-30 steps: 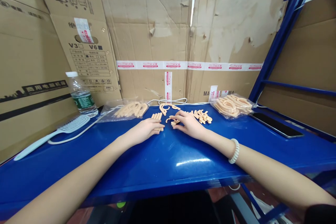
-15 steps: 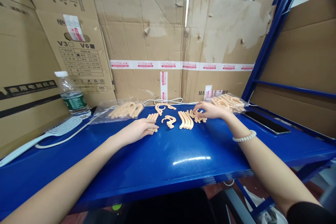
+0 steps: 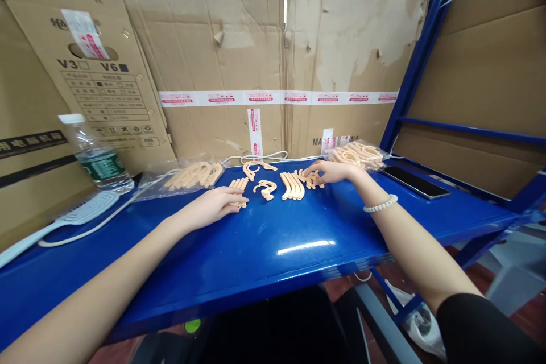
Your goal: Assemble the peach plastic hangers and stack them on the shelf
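Observation:
My left hand (image 3: 215, 206) lies over a row of pale beige strips (image 3: 239, 183), its fingers stretched out and resting on them. My right hand (image 3: 331, 171) is over a small pile of beige hook-like pieces (image 3: 314, 180), with bent fingers apart and touching the pile. Between my hands stands a neat row of curved beige arms (image 3: 293, 186), which look like hanger parts. Left of that row is a small group of beige hooks (image 3: 267, 189). Behind it lies a partly assembled beige hanger (image 3: 256, 169).
Clear bags of beige hangers lie at left (image 3: 195, 175) and right (image 3: 357, 154). A water bottle (image 3: 100, 162) and a pale hairbrush (image 3: 89, 209) are at far left, a phone (image 3: 416, 182) at right. Cardboard (image 3: 222, 57) walls the back of the blue table (image 3: 256, 261).
The whole view has shifted, so things sit further left and slightly higher. Both hands stay at the same pieces; the beige parts keep their layout.

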### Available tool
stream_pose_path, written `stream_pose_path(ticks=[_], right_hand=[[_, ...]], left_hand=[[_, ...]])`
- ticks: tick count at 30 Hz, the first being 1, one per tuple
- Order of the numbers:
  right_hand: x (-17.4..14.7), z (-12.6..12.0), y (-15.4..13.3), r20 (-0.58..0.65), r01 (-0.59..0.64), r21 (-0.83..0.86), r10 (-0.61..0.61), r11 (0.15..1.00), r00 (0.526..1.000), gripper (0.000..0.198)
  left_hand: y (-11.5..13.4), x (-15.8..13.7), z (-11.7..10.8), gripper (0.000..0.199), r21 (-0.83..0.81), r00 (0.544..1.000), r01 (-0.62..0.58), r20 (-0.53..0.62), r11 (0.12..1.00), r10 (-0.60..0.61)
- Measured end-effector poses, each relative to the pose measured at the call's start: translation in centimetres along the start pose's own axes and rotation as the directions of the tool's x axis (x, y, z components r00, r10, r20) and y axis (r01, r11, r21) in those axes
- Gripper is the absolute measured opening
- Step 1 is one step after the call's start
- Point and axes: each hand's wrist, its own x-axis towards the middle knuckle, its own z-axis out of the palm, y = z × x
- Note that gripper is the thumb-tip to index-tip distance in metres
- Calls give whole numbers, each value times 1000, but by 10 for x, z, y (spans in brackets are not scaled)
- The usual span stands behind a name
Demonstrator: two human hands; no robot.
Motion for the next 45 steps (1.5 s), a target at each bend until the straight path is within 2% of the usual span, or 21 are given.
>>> stream_pose_path(ticks=[4,11,16,22,28,35,41,45], right_hand=[[3,3,4,25,1,13,-1,1000,1000,46],[7,8,11,-79,28,88,-21,996,997,45],[7,8,11,-68,-11,142,21,990,997,44],[4,3,5,13,-42,76,42,996,999,47],[5,0,2,33,-57,26,56,998,998,47],[4,1,2,26,-28,31,27,999,999,47],[-4,3,6,-74,6,14,-5,1000,997,55],[-2,7,6,-44,66,14,-66,998,997,60]], left_hand=[[1,0,-2,37,4,1000,2,19,1000,-2],[-7,-1,3,51,-15,1000,5,-28,1000,-5],[-7,-1,2,56,-22,999,22,-31,1000,-23],[-2,-1,0,56,-26,999,29,-34,999,-30],[-1,-2,0,52,-30,999,32,-19,999,-32],[2,-2,-1,45,-30,999,31,-26,999,-32],[6,-1,-3,39,-27,1000,10,-15,1000,-11],[8,-2,-5,36,-21,1000,12,-5,1000,-12]])
